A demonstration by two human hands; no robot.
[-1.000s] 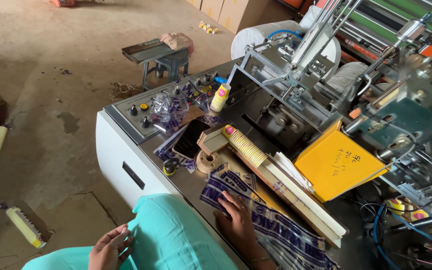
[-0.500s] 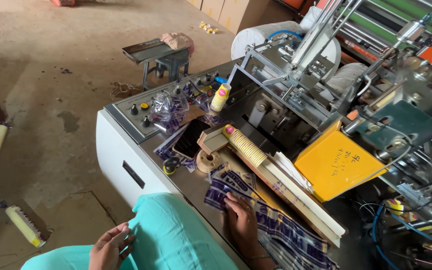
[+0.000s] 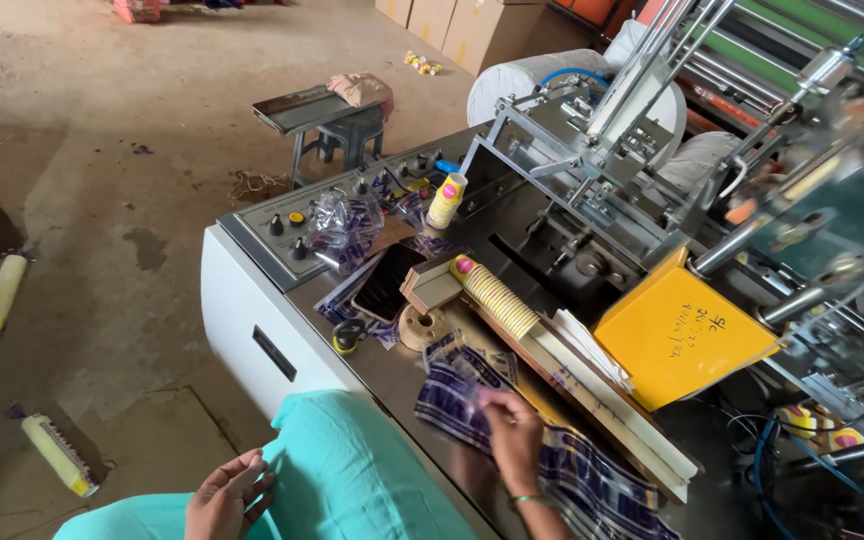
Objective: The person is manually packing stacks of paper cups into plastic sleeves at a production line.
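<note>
A person's right hand (image 3: 514,440) rests on a pile of blue-patterned plastic bags (image 3: 562,470) lying on a grey machine top (image 3: 392,375), fingertips pinching one bag's clear edge. The left hand (image 3: 227,495) lies loosely curled and empty on a teal-clothed lap (image 3: 352,480). A row of stacked paper cups (image 3: 497,295) lies just beyond the bags.

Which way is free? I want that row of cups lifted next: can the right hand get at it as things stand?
Probably yes. The right hand rests on the printed plastic bags, just short of the row of cups lying in its open wooden tray. Nothing stands between them.
</note>
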